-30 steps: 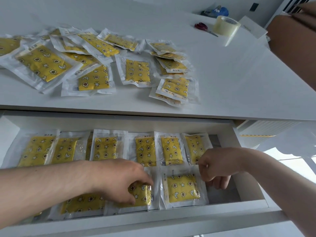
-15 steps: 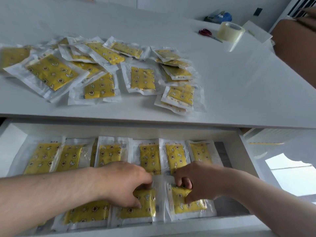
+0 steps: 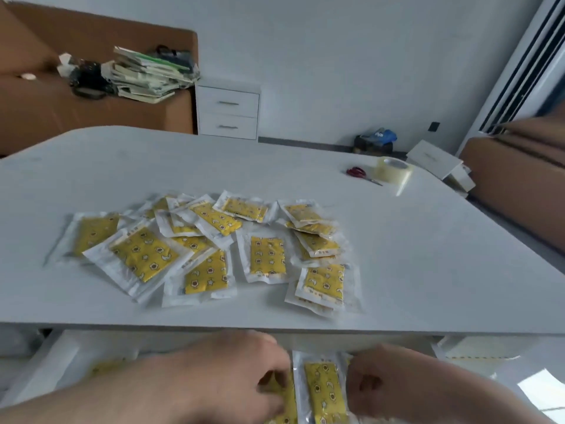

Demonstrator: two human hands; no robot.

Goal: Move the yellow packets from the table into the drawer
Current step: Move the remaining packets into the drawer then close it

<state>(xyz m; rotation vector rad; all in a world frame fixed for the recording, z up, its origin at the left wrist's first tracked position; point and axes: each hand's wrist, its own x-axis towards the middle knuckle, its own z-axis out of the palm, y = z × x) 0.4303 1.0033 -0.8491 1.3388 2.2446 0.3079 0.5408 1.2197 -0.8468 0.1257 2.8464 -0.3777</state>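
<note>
Below the table's (image 3: pixel 428 270) front edge, both hands reach into the drawer (image 3: pixel 61 362): left hand (image 3: pixel 232 374) and right hand (image 3: pixel 382 381) pinch a packet (image 3: pixel 324 387) between them. More packets (image 3: pixel 208 243) lie mid-table.

White table (image 3: pixel 428 255) bears yellow packets (image 3: pixel 214 249), scissors (image 3: pixel 360 173), tape roll (image 3: pixel 394 171).

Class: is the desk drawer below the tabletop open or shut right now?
Open. The drawer sticks out below the table edge, and a yellow packet lies inside between both hands.
</note>
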